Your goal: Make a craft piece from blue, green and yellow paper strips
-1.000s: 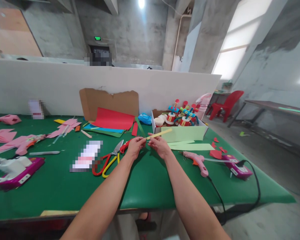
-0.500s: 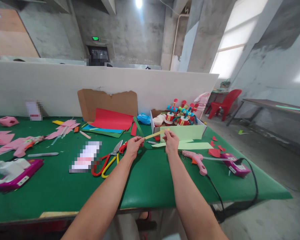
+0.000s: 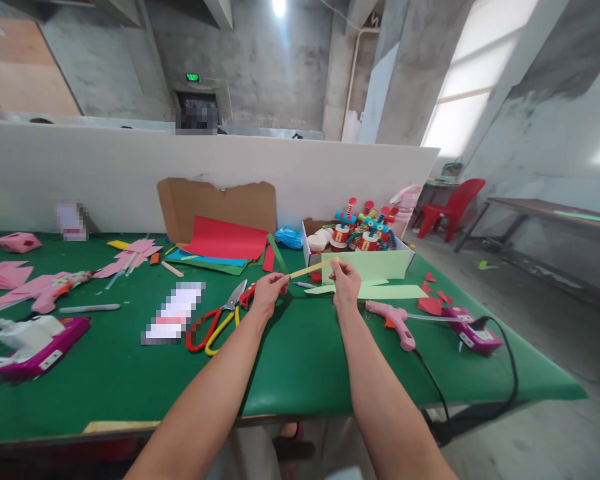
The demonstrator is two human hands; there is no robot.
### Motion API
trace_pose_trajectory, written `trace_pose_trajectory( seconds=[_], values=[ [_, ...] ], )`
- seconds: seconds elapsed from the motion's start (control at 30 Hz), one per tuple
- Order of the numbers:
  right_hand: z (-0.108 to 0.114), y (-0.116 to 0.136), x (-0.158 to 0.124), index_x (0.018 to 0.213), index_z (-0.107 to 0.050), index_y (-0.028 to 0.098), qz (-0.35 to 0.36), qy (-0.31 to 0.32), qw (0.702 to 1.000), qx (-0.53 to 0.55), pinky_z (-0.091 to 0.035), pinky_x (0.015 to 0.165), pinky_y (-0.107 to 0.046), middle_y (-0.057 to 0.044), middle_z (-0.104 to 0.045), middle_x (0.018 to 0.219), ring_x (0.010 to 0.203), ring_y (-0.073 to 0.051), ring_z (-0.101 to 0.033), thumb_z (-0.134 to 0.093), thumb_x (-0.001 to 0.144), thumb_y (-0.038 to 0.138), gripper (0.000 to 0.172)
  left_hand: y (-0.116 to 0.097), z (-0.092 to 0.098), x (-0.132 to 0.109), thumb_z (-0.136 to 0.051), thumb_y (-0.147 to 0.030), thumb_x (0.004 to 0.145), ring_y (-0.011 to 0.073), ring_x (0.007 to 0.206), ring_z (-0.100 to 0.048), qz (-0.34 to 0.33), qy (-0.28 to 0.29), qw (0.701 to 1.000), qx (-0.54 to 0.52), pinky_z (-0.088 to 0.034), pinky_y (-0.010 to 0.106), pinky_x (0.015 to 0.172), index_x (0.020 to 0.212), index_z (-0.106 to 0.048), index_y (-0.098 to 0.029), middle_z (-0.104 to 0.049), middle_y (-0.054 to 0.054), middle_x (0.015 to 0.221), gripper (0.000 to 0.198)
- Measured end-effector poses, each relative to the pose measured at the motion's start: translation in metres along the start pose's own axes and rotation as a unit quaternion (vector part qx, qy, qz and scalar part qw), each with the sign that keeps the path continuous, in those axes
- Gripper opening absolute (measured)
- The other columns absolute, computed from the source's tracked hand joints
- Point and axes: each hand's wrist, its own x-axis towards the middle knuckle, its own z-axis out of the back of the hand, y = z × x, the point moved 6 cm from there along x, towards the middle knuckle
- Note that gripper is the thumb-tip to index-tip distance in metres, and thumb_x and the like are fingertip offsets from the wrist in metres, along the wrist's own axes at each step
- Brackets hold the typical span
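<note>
A narrow yellow paper strip (image 3: pixel 307 271) is stretched between my two hands above the green table. My left hand (image 3: pixel 271 293) pinches its left end, beside a dark green strip (image 3: pixel 278 254) that rises behind the fingertips; whether that one is also held I cannot tell. The strip's right end sits between the fingertips of my right hand (image 3: pixel 346 283). Scissors with red and yellow handles (image 3: pixel 223 320) lie open left of my left hand. Light green paper strips (image 3: pixel 393 292) and a pink glue gun (image 3: pixel 397 321) are by my right hand.
Behind my right hand stands a box (image 3: pixel 409 262) of small paper-cup figures. Red, blue and green sheets (image 3: pixel 225 239) lie at the back near cardboard (image 3: pixel 173 207). Purple power strips (image 3: pixel 473 331) sit at both sides, with a black cable at the right. Pink papers (image 3: pixel 10 277) lie left.
Both hands hold the yellow strip as before. My right hand has shifted very slightly right, and the whole view has moved a little.
</note>
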Motion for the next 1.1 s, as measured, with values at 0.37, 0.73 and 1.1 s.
trace_pose_trajectory(
  seconds=[0.37, 0.73, 1.1],
  values=[
    [0.010, 0.001, 0.005, 0.063, -0.057, 0.017, -0.001, -0.061, 0.997, 0.054, -0.036, 0.046, -0.021, 0.009, -0.048, 0.049, 0.043, -0.005, -0.041, -0.077, 0.055, 0.047, 0.036, -0.001, -0.001, 0.000, -0.081, -0.039, 0.045, 0.0075, 0.044, -0.048, 0.003, -0.005, 1.000, -0.006, -0.038, 0.022, 0.047, 0.062, -0.060, -0.014, -0.056, -0.002, 0.051, 0.037],
    [-0.009, -0.017, -0.002, 0.066, -0.064, 0.017, -0.140, 0.036, 0.983, 0.114, -0.047, 0.045, -0.019, 0.005, -0.054, 0.054, 0.044, -0.005, -0.047, -0.079, 0.060, 0.038, 0.026, 0.000, 0.005, -0.002, -0.081, -0.030, 0.049, 0.0062, 0.047, -0.049, 0.075, -0.017, 0.992, -0.104, -0.042, 0.021, 0.050, 0.065, -0.059, -0.013, -0.056, -0.002, 0.053, 0.032],
    [-0.008, -0.023, -0.005, 0.058, -0.057, 0.018, -0.182, 0.061, 0.981, 0.039, -0.045, 0.043, -0.020, 0.008, -0.046, 0.044, 0.039, -0.005, -0.044, -0.081, 0.053, 0.041, 0.034, 0.002, 0.003, -0.001, -0.081, -0.030, 0.048, 0.0065, 0.048, -0.049, 0.072, 0.004, 0.993, -0.089, -0.041, 0.021, 0.050, 0.065, -0.058, -0.013, -0.056, -0.002, 0.054, 0.033]
  ],
)
